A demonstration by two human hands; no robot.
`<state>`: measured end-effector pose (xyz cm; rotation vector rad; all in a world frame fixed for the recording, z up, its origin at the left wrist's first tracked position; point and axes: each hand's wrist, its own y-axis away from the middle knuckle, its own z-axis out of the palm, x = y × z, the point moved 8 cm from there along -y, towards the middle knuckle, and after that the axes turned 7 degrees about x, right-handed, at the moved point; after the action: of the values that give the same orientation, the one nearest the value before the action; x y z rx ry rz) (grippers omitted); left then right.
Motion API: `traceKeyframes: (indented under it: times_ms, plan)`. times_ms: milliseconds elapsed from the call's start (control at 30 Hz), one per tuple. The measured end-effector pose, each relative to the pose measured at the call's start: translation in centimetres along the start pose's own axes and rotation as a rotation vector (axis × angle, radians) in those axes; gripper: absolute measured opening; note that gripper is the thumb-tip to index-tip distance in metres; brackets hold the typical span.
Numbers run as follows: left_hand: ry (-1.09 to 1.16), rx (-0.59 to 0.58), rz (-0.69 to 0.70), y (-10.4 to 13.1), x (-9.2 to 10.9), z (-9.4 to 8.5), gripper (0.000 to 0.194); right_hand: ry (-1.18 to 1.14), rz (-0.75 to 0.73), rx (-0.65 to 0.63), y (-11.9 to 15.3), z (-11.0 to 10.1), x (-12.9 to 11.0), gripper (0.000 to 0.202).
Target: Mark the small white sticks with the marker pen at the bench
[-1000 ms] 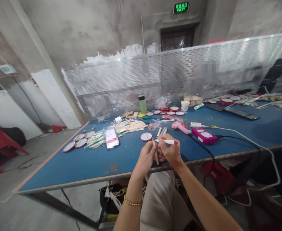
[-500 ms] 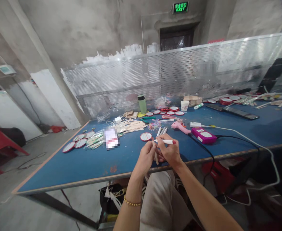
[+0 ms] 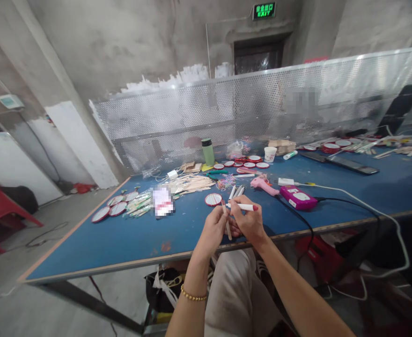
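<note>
My left hand point(image 3: 216, 224) is closed on a flat wooden stick point(image 3: 229, 230), held upright near the table's front edge. My right hand point(image 3: 248, 220) grips a white marker with a red end point(image 3: 245, 206), and its tip meets the upper part of the stick. Reddish colour shows at the stick's top. Just beyond my fingers lies a round white disc with a red rim point(image 3: 213, 200). Several more white markers point(image 3: 240, 190) rest behind my right hand.
Wooden sticks point(image 3: 197, 183) are piled left of centre, beside wrapped sticks point(image 3: 139, 204). A pink glue gun point(image 3: 265, 185), a purple box point(image 3: 297, 197) and cables lie to the right. Further back stand a green bottle point(image 3: 208, 152) and a paper cup point(image 3: 269, 154), before a perforated metal screen point(image 3: 178, 112).
My hands, the stick and the marker stay almost in place. At the far right edge, another person's hand shows a little more over the sticks there.
</note>
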<state>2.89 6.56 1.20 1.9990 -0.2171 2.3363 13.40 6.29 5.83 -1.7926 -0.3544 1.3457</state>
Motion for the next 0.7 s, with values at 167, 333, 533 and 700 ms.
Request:
traceKeyframes:
  times_ms: [167, 333, 533, 700]
  plan:
    - [-0.001, -0.011, 0.011, 0.0, 0.0, 0.0, 0.045, -0.003, 0.009, -0.003, 0.0, 0.0, 0.0, 0.023]
    - [-0.001, -0.004, 0.014, 0.0, 0.1, 0.0, 0.045, 0.009, -0.016, -0.009, -0.1, 0.1, -0.2, 0.023]
    - [0.059, -0.037, -0.028, -0.1, -0.3, -0.1, 0.045, -0.033, -0.012, 0.07, 0.0, -0.6, -0.4, 0.018]
    - [0.124, -0.072, -0.066, -0.1, -0.6, -0.5, 0.042, -0.044, -0.002, 0.103, 0.0, -1.1, -0.6, 0.02]
